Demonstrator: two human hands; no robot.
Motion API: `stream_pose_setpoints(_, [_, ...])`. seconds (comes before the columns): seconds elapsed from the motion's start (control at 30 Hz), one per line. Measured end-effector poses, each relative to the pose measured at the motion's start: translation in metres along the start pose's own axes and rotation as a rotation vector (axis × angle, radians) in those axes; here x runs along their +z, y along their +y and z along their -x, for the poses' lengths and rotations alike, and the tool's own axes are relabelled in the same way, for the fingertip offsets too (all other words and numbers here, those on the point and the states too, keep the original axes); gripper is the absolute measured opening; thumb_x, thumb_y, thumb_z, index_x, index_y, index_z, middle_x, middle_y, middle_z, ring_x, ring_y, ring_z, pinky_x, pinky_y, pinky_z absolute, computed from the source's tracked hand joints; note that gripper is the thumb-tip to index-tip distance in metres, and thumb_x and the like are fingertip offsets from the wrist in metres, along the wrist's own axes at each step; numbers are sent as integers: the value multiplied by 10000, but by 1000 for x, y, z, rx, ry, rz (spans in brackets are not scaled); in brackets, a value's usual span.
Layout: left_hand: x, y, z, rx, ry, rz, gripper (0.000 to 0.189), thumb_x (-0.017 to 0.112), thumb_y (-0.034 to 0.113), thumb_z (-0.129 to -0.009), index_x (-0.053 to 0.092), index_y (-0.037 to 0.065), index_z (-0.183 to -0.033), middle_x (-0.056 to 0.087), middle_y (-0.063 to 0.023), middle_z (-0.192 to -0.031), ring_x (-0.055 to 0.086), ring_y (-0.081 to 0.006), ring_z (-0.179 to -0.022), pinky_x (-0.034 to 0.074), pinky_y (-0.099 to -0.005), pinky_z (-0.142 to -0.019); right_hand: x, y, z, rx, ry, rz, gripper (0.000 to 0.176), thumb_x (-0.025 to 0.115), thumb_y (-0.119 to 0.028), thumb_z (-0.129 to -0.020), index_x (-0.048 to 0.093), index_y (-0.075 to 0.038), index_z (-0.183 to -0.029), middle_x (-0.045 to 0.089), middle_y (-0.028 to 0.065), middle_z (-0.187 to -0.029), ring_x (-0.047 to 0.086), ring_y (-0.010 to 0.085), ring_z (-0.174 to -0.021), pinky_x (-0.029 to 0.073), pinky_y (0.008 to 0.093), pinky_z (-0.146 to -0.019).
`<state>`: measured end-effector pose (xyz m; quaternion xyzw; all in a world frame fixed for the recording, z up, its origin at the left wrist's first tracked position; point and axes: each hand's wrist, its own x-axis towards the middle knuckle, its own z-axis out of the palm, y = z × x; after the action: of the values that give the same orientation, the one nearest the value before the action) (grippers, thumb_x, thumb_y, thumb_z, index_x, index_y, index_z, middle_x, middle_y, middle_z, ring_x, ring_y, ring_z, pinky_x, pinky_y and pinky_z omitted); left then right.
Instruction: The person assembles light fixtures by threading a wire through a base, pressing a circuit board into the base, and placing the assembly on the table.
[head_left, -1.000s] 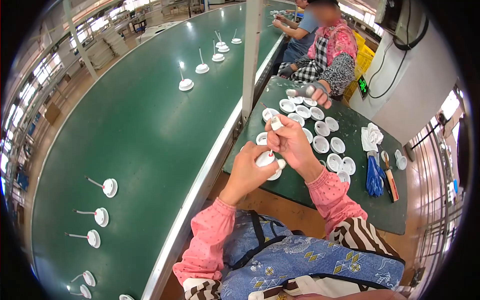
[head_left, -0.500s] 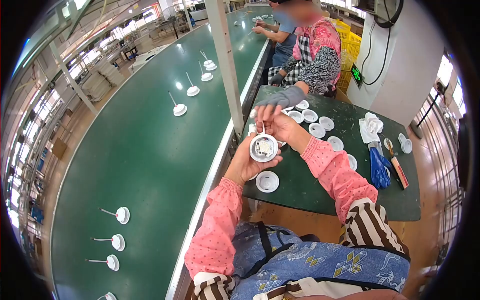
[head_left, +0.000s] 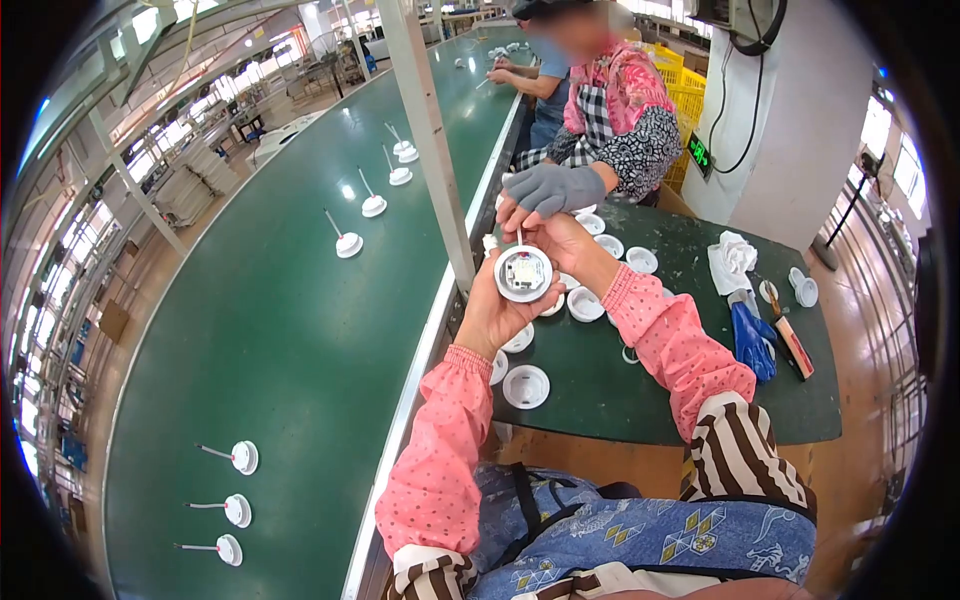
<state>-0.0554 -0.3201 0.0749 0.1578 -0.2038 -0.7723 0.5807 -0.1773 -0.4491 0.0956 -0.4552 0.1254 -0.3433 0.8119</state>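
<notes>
My left hand is closed around a white round lamp housing, its open side turned up to show a pale circuit board inside. A thin cable stands up from the far rim, and my right hand is closed at it, the fingertips partly covered. Just beyond, a co-worker's grey-gloved hand overlaps my right fingers. White cups lie on the green side table below and around my hands.
On the green conveyor belt to the left sit several white lamp units with cables. A metal post rises by the belt's edge. Blue gloves, a red-handled tool and crumpled white cloth lie at right.
More white cups now lie near and under my hands. The co-worker's gloved hand has shifted slightly over my right fingers. Lamp units on the belt have moved a little towards me.
</notes>
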Motion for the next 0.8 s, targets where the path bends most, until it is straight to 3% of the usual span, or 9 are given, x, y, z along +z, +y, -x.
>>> stream_pose_setpoints(0.1, [19,12,-13,30,2,-62,678,262,551,-1065,534,-33,-1278,641,-290,-1182,685,-421,-1018,618,-468,-806,18,-26,10,-63,130,9,291,676,-170,-849,623,-34,-1100,656,97,-1044,657,223,-938,553,376,-904])
stream_pose_setpoints(0.2, [27,16,-26,17,47,-36,686,281,536,-1069,511,-59,-1322,639,-288,-1192,666,-418,-1071,608,-434,-843,5,-36,11,-143,223,-23,283,592,-185,-935,593,-28,-1169,658,105,-1099,660,238,-1005,537,378,-911])
stream_pose_setpoints(0.23, [27,15,-23,4,13,-78,672,295,510,-1076,492,-68,-1356,644,-263,-1202,656,-392,-1101,580,-402,-886,3,-38,17,-153,363,39,254,527,-175,-973,584,-32,-1175,667,113,-1102,660,257,-1046,524,367,-858])
stream_pose_setpoints(0.37, [-5,6,4,22,68,-266,564,381,424,-1076,528,-55,-1333,669,-175,-1183,679,-317,-1048,538,-377,-914,-13,-38,50,-69,452,101,195,502,-138,-988,590,-49,-1138,674,108,-1092,657,250,-1018,499,349,-823])
stream_pose_setpoints(0.47, [-33,9,52,46,198,-452,458,460,328,-1056,569,-47,-1295,690,-143,-1130,690,-279,-1020,552,-359,-873,8,-27,96,-38,421,101,226,515,-105,-971,558,-33,-1181,677,95,-1081,670,225,-990,511,339,-773])
stream_pose_setpoints(0.53, [-50,19,88,74,312,-456,365,508,235,-1030,602,-38,-1253,704,-113,-1060,699,-240,-971,558,-323,-825,28,-7,128,15,179,89,205,555,-121,-968,576,-34,-1152,671,82,-1051,667,198,-969,509,311,-731])
stream_pose_setpoints(0.67, [-97,47,154,249,460,-327,284,532,169,-1009,626,-42,-1172,689,-86,-958,672,-191,-829,550,-289,-725,132,51,173,341,71,48,190,614,-177,-979,622,-19,-1084,674,106,-941,650,162,-845,488,252,-622])
stream_pose_setpoints(0.73, [-118,57,184,341,491,-225,260,556,161,-996,637,-42,-1135,673,-73,-916,644,-172,-783,543,-284,-694,166,105,167,478,-62,-71,229,618,-206,-970,655,-21,-1100,669,61,-1016,665,154,-906,492,266,-639])
stream_pose_setpoints(0.8, [-133,65,222,388,520,-183,255,571,178,-1001,632,-25,-1143,668,-56,-900,638,-162,-783,540,-274,-690,218,133,153,580,-161,-107,209,627,-188,-958,660,-19,-1077,665,57,-954,655,152,-868,487,262,-649])
